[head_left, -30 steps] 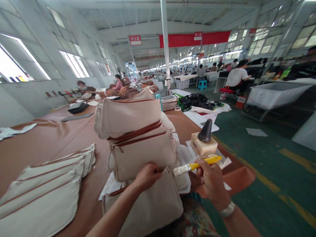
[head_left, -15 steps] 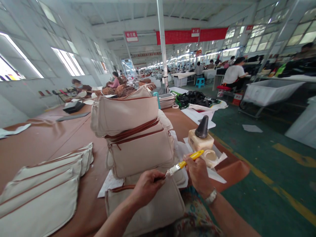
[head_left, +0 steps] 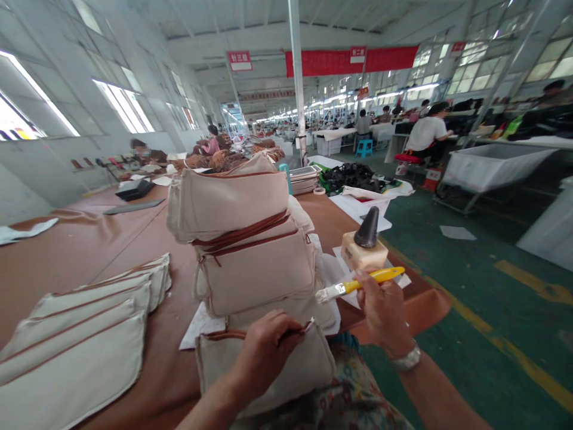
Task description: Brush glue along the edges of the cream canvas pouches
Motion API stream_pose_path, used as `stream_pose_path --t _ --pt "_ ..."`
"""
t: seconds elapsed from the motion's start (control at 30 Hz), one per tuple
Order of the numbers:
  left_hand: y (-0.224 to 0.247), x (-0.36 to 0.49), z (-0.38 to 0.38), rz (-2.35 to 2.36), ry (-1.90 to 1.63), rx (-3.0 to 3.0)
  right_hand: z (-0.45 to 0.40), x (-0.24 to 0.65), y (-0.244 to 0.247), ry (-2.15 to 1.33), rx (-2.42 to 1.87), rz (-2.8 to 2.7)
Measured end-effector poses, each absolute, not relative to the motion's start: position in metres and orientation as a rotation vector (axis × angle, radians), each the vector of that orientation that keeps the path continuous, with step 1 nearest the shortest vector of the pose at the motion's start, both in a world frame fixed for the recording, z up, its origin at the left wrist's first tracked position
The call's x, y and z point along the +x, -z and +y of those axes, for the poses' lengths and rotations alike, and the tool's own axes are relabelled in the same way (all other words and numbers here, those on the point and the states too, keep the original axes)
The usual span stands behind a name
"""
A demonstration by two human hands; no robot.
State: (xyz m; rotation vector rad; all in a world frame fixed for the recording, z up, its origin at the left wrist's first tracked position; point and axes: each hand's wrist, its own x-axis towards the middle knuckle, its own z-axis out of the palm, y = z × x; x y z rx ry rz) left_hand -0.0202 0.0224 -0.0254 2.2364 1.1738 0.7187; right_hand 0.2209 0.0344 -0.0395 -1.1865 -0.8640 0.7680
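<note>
Head camera: my left hand [head_left: 271, 346] is pinching a cream pouch [head_left: 308, 364] by its corner, before the stacked pouches [head_left: 259, 275]; my right hand [head_left: 385, 310] is gripping a yellow brush [head_left: 349, 286]. A brown-covered table [head_left: 165, 358] is spreading leftward; green floor [head_left: 430, 269] is lying rightward; a red banner [head_left: 322, 64] is hanging beyond.

Green floor [head_left: 456, 263], bright windows [head_left: 123, 106]

The left fingers [head_left: 290, 327] hide part of the held pouch [head_left: 304, 361]; the right fingers [head_left: 370, 285] cover part of the handle of the brush [head_left: 350, 286]. The frame cuts off the spread pouches [head_left: 101, 364] at lower left, both forearms [head_left: 441, 388] at the bottom and, at right, a pale object [head_left: 553, 224]. Lettering on the far banner [head_left: 267, 94], upper middle, is too small to read.
</note>
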Motion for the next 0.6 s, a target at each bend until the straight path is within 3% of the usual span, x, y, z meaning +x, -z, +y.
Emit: stream_pose_path --t 0.3,0.5,0.6 --pt "0.029 -0.022 0.017 1.103 -0.869 2.486 0.001 0.212 0.015 -1.072 -1.103 -1.127" --pt "0.033 -0.021 0.015 1.120 -0.888 2.502 -0.004 0.217 -0.002 -0.795 -1.189 -1.058" --pt "0.038 -0.022 0.011 1.176 -0.930 2.454 -0.010 0.207 0.010 -0.907 -1.210 -1.221"
